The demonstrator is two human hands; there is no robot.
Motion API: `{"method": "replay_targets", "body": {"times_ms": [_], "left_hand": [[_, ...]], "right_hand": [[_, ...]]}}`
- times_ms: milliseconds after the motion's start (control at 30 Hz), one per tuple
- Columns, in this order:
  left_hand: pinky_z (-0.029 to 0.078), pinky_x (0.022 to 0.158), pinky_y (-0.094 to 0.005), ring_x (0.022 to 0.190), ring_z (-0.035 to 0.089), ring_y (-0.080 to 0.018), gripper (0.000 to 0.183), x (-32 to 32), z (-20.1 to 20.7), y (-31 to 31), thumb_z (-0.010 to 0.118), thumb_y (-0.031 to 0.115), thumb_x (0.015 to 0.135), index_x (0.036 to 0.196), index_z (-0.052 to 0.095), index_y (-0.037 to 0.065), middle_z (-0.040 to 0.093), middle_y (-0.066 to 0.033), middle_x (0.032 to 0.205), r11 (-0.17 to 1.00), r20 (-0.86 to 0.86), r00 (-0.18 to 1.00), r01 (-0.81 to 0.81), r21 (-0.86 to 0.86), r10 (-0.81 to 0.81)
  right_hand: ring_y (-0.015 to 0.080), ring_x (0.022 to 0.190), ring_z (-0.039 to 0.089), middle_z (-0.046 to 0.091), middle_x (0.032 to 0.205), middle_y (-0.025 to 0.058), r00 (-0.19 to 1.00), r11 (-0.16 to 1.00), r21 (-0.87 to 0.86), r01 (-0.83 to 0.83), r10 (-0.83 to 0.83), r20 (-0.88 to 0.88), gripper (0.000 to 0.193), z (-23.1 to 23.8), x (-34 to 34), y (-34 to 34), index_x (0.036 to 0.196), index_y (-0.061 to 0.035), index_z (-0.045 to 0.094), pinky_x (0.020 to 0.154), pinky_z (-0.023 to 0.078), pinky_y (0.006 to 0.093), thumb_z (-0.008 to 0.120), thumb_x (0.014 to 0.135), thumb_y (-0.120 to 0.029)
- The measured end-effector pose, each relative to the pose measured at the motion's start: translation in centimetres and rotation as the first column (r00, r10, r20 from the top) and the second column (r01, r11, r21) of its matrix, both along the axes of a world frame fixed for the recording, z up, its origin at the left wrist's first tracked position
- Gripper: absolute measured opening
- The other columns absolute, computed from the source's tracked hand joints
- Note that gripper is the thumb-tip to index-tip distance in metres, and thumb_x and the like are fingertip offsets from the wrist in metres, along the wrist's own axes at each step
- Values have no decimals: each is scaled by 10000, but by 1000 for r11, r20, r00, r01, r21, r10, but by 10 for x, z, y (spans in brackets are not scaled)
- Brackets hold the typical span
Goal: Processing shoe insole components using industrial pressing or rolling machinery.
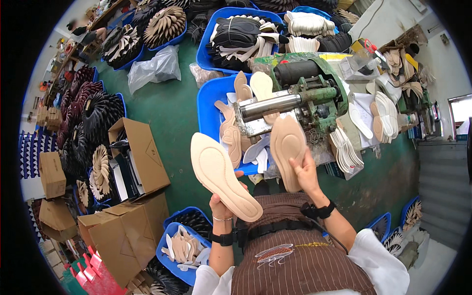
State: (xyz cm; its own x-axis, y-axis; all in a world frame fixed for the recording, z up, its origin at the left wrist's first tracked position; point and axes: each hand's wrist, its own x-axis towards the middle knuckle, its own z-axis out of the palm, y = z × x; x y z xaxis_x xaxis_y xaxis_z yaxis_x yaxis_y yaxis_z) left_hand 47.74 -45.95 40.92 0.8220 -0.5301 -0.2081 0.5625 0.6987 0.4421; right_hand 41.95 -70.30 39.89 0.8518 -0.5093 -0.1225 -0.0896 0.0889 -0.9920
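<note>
A beige insole (pixel 220 173) is gripped by my left hand (pixel 222 206), tilted with its heel end toward my apron. My fingers go behind it and are partly hidden. In my right hand (pixel 306 173) is a darker beige insole (pixel 288 150), held upright with the thumb on its face. Just beyond them stands a green machine (pixel 322 101) with a shiny metal roller (pixel 270 106). Another pale insole (pixel 261 84) lies by the roller. Left of the machine, a blue bin (pixel 205 110) holds loose insoles (pixel 229 132).
White insoles (pixel 344 150) are stacked right of the machine, near a clear plastic box (pixel 358 69). Cardboard boxes (pixel 142 162) stand at my left. A lower blue bin (pixel 169 263) holds small insole pieces. More filled bins (pixel 202 51) line the back. A plastic bag (pixel 155 69) lies on the green floor.
</note>
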Motion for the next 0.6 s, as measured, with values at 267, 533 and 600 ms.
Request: {"method": "replay_targets", "body": {"times_ms": [267,533,600], "left_hand": [[559,770,-488,976,618,-355,830,4,17,-13,736,442,686,1262,414,-61,541,-200,1083,970,11,970,241,-13,-241],[397,1029,-465,1150,525,-354,801,-12,4,-22,719,183,666,1341,355,-51,538,-189,1221,973,-114,992,79,216,-56],[416,1013,-424,1125,547,-322,777,-14,3,-25,718,153,669,1335,371,-48,541,-180,1222,946,-89,996,5,326,25]], "right_hand": [[136,1028,562,604,1146,70,988,985,112,-133,141,-65,390,29,49,-17,1252,22,486,908,445,294,603,896,-84],[159,674,654,662,955,110,967,933,345,-104,176,-184,248,6,63,-23,1115,38,570,575,528,286,520,942,-132],[146,764,656,661,986,109,952,916,376,-138,228,-205,298,27,62,-9,1105,43,580,633,532,281,515,959,-208]]}}
